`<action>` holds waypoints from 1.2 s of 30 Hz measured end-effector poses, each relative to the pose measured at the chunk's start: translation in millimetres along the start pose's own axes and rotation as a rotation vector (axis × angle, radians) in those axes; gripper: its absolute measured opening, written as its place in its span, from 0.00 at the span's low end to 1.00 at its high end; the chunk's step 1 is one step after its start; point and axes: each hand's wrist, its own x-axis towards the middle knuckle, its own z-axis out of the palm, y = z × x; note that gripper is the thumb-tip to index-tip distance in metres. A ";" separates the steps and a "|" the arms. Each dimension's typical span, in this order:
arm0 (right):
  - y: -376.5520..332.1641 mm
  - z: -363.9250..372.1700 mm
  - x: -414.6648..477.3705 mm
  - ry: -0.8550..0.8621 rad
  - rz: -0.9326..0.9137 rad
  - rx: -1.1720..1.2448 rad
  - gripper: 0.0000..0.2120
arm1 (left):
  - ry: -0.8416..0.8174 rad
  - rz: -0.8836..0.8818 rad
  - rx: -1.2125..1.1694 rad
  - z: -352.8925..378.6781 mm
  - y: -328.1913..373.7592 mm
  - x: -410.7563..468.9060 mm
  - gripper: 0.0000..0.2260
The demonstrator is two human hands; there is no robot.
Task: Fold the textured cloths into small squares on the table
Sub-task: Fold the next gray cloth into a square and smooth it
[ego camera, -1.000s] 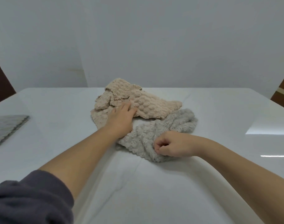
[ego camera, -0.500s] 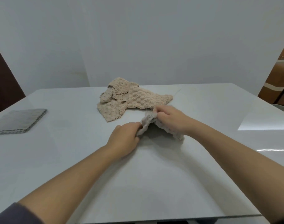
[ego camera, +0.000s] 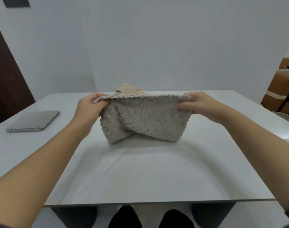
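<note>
Cloth status: the grey cloth (ego camera: 144,120), bunched low on the table (ego camera: 140,175) half a second ago, is now lifted and stretched by its top edge. Left hand (ego camera: 89,109) pinches the top left corner; right hand (ego camera: 196,104) pinches the top right corner. Both grips are closed on fabric. The cloth hangs above the table, its lower edge twisted, with one flap crossing the other. This indicates that the cloth is being opened out, and folding has likely not begun. Count: three cloths. One grey cloth is held; one beige cloth (ego camera: 130,91) lies crumpled directly behind it; one folded dark-grey cloth (ego camera: 33,120) lies flat, well to its left.
</note>
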 end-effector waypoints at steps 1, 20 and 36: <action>-1.5 -2.0 -2.8 0.004 0.012 0.149 0.04 | -0.005 -0.015 -0.032 -5.4 2.9 -1.6 0.06; 54.7 60.9 61.3 0.114 0.353 0.029 0.10 | -0.066 -0.183 0.617 -15.9 -80.8 47.8 0.12; 69.0 144.8 87.4 0.057 0.022 -0.746 0.24 | -0.265 0.220 1.078 55.7 -116.9 33.9 0.20</action>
